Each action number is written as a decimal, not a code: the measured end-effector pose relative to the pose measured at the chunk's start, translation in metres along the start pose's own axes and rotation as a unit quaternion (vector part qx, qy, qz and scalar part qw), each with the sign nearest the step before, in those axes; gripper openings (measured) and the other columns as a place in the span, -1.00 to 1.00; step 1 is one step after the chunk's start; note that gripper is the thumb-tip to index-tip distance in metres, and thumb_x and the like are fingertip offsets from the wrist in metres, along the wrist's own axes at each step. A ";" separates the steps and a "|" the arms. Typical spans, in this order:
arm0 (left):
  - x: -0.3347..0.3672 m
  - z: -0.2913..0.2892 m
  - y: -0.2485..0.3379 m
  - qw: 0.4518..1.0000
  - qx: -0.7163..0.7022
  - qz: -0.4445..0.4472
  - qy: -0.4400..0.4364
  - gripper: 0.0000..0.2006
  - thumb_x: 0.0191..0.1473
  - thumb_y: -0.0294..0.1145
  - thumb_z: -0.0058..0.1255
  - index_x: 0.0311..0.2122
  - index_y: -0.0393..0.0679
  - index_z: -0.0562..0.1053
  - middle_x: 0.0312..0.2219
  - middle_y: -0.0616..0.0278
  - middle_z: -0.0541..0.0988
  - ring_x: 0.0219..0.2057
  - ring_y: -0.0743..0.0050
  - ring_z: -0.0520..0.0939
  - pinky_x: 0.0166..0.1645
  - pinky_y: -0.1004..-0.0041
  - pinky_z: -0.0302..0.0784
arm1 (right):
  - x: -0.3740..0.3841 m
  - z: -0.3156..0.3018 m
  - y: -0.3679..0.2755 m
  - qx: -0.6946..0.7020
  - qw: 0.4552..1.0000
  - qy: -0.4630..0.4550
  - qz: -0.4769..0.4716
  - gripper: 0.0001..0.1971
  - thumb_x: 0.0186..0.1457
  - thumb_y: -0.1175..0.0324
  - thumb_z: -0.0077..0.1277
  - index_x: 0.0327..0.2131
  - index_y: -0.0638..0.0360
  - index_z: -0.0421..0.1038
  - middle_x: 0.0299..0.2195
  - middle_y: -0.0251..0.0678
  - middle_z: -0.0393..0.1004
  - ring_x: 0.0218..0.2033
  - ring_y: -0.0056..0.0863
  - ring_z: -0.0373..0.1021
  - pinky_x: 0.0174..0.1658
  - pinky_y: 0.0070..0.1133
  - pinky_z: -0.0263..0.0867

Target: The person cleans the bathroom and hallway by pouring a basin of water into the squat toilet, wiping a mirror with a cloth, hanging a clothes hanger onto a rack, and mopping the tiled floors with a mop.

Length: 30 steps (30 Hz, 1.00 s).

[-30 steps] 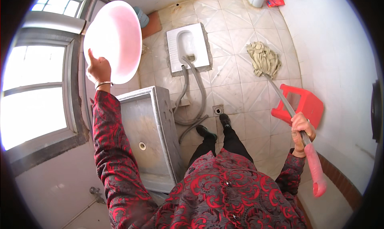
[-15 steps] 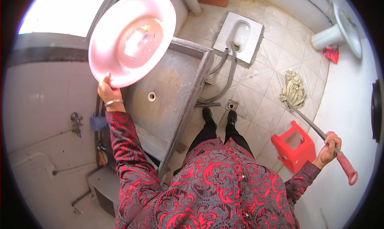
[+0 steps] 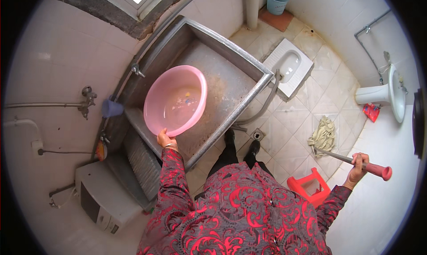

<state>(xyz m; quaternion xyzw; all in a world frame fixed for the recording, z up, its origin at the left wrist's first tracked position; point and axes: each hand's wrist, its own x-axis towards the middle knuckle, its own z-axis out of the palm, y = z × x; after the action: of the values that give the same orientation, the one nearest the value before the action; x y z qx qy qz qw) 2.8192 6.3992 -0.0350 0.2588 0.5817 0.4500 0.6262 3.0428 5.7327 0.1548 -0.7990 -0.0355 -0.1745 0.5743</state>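
My left hand [image 3: 167,141] is closed on the near rim of a pink plastic basin [image 3: 153,101], thumb on top. The basin tilts inside a large grey sink [image 3: 222,135]; I cannot tell whether its bottom rests there. A small coloured print shows on the basin's floor. Off to the right, my right hand [image 3: 357,168] wraps round the grey handle of a mop [image 3: 336,156], just below its red end grip. The mop's pale cloth strands lie bunched on the tiled floor.
A red plastic stool [image 3: 327,190] stands beside my right forearm. Beyond the sink are a squat toilet [image 3: 296,61] and a grey hose [image 3: 267,106]. A white pedestal basin [image 3: 395,95] is at the far right, a blue bucket [image 3: 276,3] at the back. A tap [image 3: 137,70] juts over the sink.
The pink basin has come down with my left hand, from raised above the sink to inside it. My right hand still holds the mop, its handle now lying flatter. The view has shifted.
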 end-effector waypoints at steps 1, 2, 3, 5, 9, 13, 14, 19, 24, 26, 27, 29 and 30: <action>-0.006 0.004 -0.008 1.000 -0.012 0.006 -0.003 -0.64 -0.18 -0.53 -0.02 -0.16 -0.22 0.32 -0.30 0.15 0.41 -0.25 0.17 0.48 -0.25 0.11 0.48 | -0.001 0.001 -0.002 0.011 0.999 0.000 0.035 -0.80 0.01 0.41 -0.08 -0.63 0.14 0.20 -0.68 -0.43 0.18 -0.57 -0.61 0.16 -0.39 -0.62 0.12; 0.006 -0.004 -0.014 0.999 0.009 -0.038 -0.017 -0.62 -0.14 -0.45 0.01 -0.12 -0.19 0.30 -0.27 0.15 0.40 -0.23 0.15 0.47 -0.25 0.12 0.48 | -0.003 0.001 -0.003 0.023 0.997 0.004 0.070 -0.83 -0.01 0.44 -0.09 -0.62 0.14 0.21 -0.68 -0.43 0.19 -0.58 -0.63 0.16 -0.40 -0.64 0.12; 0.023 -0.017 -0.019 0.995 0.032 -0.086 -0.036 -0.59 -0.09 -0.36 0.04 -0.09 -0.16 0.28 -0.25 0.15 0.39 -0.20 0.14 0.46 -0.24 0.13 0.47 | -0.004 0.006 -0.003 0.008 0.998 -0.003 0.065 -0.85 -0.03 0.47 -0.09 -0.61 0.14 0.21 -0.67 -0.44 0.20 -0.59 -0.65 0.16 -0.42 -0.65 0.12; 0.021 -0.026 -0.023 0.969 0.157 -0.185 -0.044 -0.47 -0.03 -0.04 -0.03 0.03 0.00 0.19 -0.06 0.11 0.30 -0.01 0.12 0.33 -0.03 0.01 0.28 | -0.004 0.019 0.001 0.000 0.998 -0.003 0.056 -0.88 -0.06 0.50 -0.07 -0.60 0.13 0.23 -0.65 -0.46 0.22 -0.60 -0.68 0.17 -0.46 -0.69 0.12; 0.022 -0.028 -0.022 0.880 0.474 -0.022 0.036 -0.39 -0.08 -0.05 0.01 0.01 -0.27 0.25 -0.03 -0.09 0.32 -0.02 -0.01 0.37 -0.03 0.05 0.29 | -0.008 0.028 0.011 0.001 0.996 -0.035 0.080 -0.87 -0.05 0.49 -0.02 -0.56 0.16 0.24 -0.64 -0.43 0.27 -0.62 -0.69 0.20 -0.47 -0.68 0.15; 0.033 -0.031 -0.034 0.820 0.556 0.139 0.020 -0.43 -0.10 -0.16 0.05 -0.07 -0.43 0.31 -0.18 -0.21 0.45 -0.12 -0.08 0.46 -0.02 0.27 0.33 | -0.012 0.028 0.004 -0.003 0.996 0.004 0.091 -0.81 -0.09 0.43 0.08 -0.60 0.16 0.25 -0.66 -0.55 0.21 -0.61 -0.77 0.12 -0.52 -0.73 0.04; 0.035 -0.032 -0.031 0.819 0.554 0.147 0.014 -0.43 -0.10 -0.16 0.05 -0.07 -0.43 0.31 -0.18 -0.21 0.45 -0.12 -0.08 0.46 -0.02 0.27 0.33 | -0.013 0.026 0.007 -0.014 0.996 -0.006 0.086 -0.82 -0.06 0.43 0.06 -0.58 0.16 0.24 -0.66 -0.51 0.22 -0.61 -0.75 0.14 -0.50 -0.73 0.07; 0.045 -0.025 -0.033 0.797 0.574 0.187 -0.029 -0.55 -0.11 -0.24 0.03 -0.16 -0.40 0.37 -0.19 -0.20 0.45 -0.14 -0.10 0.46 -0.03 0.23 0.32 | -0.016 0.020 0.007 -0.017 0.998 -0.003 0.065 -0.83 -0.05 0.45 0.04 -0.57 0.16 0.23 -0.66 -0.48 0.21 -0.62 -0.74 0.15 -0.51 -0.73 0.07; 0.010 0.009 -0.042 0.748 0.575 0.327 -0.050 -0.62 -0.09 -0.28 0.02 -0.19 -0.33 0.40 -0.24 -0.12 0.48 -0.22 -0.04 0.50 -0.11 0.23 0.35 | -0.018 0.008 0.005 -0.004 0.998 0.021 0.066 -0.82 -0.13 0.47 0.09 -0.61 0.18 0.25 -0.65 -0.54 0.19 -0.59 -0.75 0.09 -0.50 -0.71 0.03; -0.026 0.033 -0.044 0.744 0.558 0.348 -0.117 -0.65 -0.07 -0.28 0.01 -0.18 -0.28 0.41 -0.27 -0.06 0.50 -0.25 0.05 0.51 -0.13 0.25 0.37 | -0.018 0.001 0.004 0.006 0.998 0.030 0.063 -0.82 -0.13 0.48 0.09 -0.61 0.18 0.25 -0.65 -0.54 0.19 -0.58 -0.75 0.09 -0.50 -0.71 0.03; -0.045 0.041 -0.046 0.745 0.554 0.353 -0.114 -0.65 -0.07 -0.28 0.01 -0.18 -0.28 0.41 -0.27 -0.06 0.50 -0.25 0.05 0.51 -0.13 0.25 0.37 | -0.016 -0.002 0.004 0.014 0.998 0.035 0.058 -0.83 -0.13 0.49 0.08 -0.61 0.18 0.25 -0.65 -0.54 0.19 -0.58 -0.75 0.09 -0.49 -0.71 0.03; -0.084 0.054 -0.053 0.751 0.519 0.335 -0.232 -0.69 -0.03 -0.32 -0.02 -0.18 -0.26 0.41 -0.30 -0.02 0.50 -0.26 0.11 0.51 -0.13 0.28 0.37 | -0.014 -0.010 0.008 0.022 0.997 0.042 0.056 -0.83 -0.13 0.49 0.08 -0.61 0.17 0.26 -0.64 -0.54 0.19 -0.58 -0.76 0.09 -0.49 -0.71 0.03; -0.102 0.058 -0.059 0.760 0.498 0.317 -0.272 -0.71 -0.02 -0.34 -0.03 -0.19 -0.26 0.41 -0.31 -0.02 0.50 -0.26 0.13 0.51 -0.13 0.30 0.37 | -0.014 -0.014 0.010 0.023 0.997 0.049 0.058 -0.83 -0.13 0.49 0.07 -0.61 0.17 0.26 -0.64 -0.55 0.19 -0.58 -0.76 0.09 -0.49 -0.71 0.03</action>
<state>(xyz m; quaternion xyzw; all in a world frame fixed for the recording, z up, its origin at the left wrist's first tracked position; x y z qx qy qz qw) 2.8989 6.2956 -0.0232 0.8152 0.4143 0.1801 0.3624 3.0286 5.7186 0.1446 -0.7766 0.0349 -0.1790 0.6030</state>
